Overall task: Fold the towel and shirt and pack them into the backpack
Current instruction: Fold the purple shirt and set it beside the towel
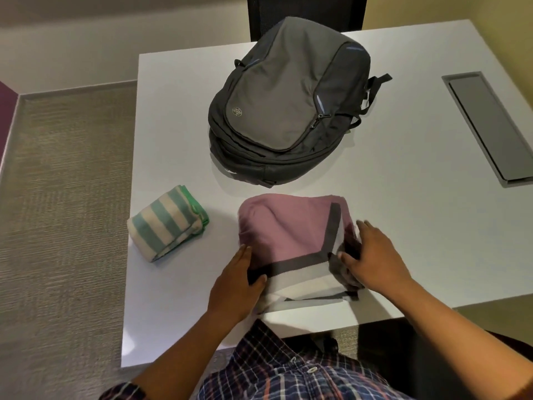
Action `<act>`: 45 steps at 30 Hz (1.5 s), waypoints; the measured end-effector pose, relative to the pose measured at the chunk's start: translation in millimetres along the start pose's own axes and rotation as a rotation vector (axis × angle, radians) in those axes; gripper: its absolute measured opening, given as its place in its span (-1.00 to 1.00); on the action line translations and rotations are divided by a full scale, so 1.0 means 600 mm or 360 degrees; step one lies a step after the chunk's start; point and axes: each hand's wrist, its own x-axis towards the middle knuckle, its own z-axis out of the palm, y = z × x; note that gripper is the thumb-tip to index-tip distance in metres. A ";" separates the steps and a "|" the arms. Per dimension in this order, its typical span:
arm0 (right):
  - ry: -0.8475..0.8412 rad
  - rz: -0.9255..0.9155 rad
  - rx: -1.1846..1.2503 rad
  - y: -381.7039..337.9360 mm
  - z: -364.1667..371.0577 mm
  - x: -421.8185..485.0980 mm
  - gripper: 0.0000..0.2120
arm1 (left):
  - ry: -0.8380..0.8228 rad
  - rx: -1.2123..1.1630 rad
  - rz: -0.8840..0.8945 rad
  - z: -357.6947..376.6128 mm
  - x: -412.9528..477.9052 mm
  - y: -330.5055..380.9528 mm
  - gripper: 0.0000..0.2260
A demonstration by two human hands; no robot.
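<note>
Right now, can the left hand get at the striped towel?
Probably yes. The striped towel lies just left of the left hand, with only bare table between them. That hand holds the edge of the shirt, so it must release its grip first.

We saw soft, even indoor light; the white counter [403, 168] looked bright without harsh glare. Shadows under the backpack [288, 96] were faint. Straight edges bowed toward the frame borders, and we found fine detail slightly soft.
</note>
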 end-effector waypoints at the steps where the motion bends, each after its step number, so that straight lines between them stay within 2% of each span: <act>1: 0.0080 -0.0105 -0.0009 -0.007 0.010 0.003 -0.29 | 0.0059 -0.0130 -0.0044 0.004 0.002 0.000 -0.35; 4: 0.0159 -0.0384 -0.0174 -0.027 0.042 0.023 -0.24 | 0.0178 -0.0607 -0.0402 0.007 0.011 0.003 -0.37; 6: 0.0063 -0.0513 -0.0384 -0.029 0.069 0.034 -0.26 | 0.0138 -0.0778 -0.0599 0.005 0.020 0.006 -0.43; 8: -0.0089 -0.0528 -0.0576 -0.011 0.100 0.044 -0.28 | 0.0072 -0.0955 -0.0654 0.003 0.028 0.007 -0.55; 11: -0.0119 -0.0523 -0.0700 0.009 0.130 0.050 -0.29 | -0.0033 -0.1225 -0.0656 -0.004 0.038 0.011 -0.60; 16: -0.0066 -0.0534 -0.0730 0.009 0.138 0.055 -0.30 | -0.0149 -0.1356 -0.0540 -0.008 0.043 0.019 -0.64; 24: -0.0275 -0.0666 -0.0652 -0.055 0.161 0.040 -0.29 | 0.0010 -0.1476 -0.0358 -0.054 -0.010 0.012 -0.62; 26: -0.0365 -0.0670 -0.0472 -0.089 0.164 0.036 -0.26 | 0.0089 -0.1489 -0.0342 -0.069 -0.022 0.012 -0.65; 29: -0.0434 -0.0520 0.0192 -0.137 0.141 0.026 -0.31 | 0.0140 -0.1434 -0.0313 -0.084 -0.026 0.023 -0.57; 32: -0.0485 -0.0313 0.0884 -0.161 0.106 0.003 -0.44 | 0.0095 -0.1422 -0.0257 -0.089 -0.022 0.052 -0.58; 36: -0.0737 -0.0338 0.1568 -0.157 0.068 -0.032 -0.46 | -0.0016 -0.1426 -0.0059 -0.084 -0.015 0.105 -0.67; 38: -0.0788 -0.0284 0.1688 -0.139 0.052 -0.037 -0.52 | -0.0120 -0.1413 0.0002 -0.075 -0.002 0.129 -0.66; 41: -0.0674 -0.0298 0.1519 -0.100 0.046 -0.032 -0.75 | -0.0400 -0.1481 -0.0070 -0.065 0.026 0.158 -0.72; 42: -0.0635 -0.0256 0.1505 -0.087 0.045 -0.030 -0.76 | -0.0420 -0.1461 -0.0045 -0.062 0.031 0.163 -0.75; 43: -0.0598 -0.0189 0.1543 -0.073 0.044 -0.029 -0.75 | -0.0361 -0.1383 0.0026 -0.060 0.034 0.165 -0.74; 45: -0.0536 -0.0035 0.1696 -0.045 0.038 -0.027 -0.69 | -0.0081 -0.1028 0.0190 -0.055 0.038 0.158 -0.72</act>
